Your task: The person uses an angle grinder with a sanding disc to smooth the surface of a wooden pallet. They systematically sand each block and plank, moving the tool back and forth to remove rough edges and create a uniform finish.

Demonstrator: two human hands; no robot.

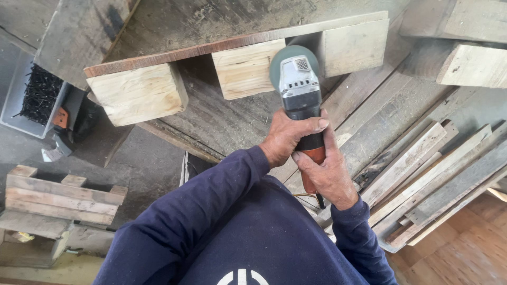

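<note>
I hold an angle grinder (299, 87) with a grey head and an orange and black body in both hands. My left hand (288, 138) wraps the body just behind the head. My right hand (327, 171) grips the orange rear handle, with the cord hanging below it. The grinder's disc sits against the middle wooden block (245, 68) of a pallet piece (174, 53), which lies on its side with three pale blocks fixed under a dark board. My dark blue sleeves fill the lower middle.
Loose weathered boards (433, 174) are stacked at the right. Thick timber blocks (465, 58) lie at the top right. A clear box of black screws (37, 95) and a hammer (55, 150) sit at the left, above a small pallet (58, 198).
</note>
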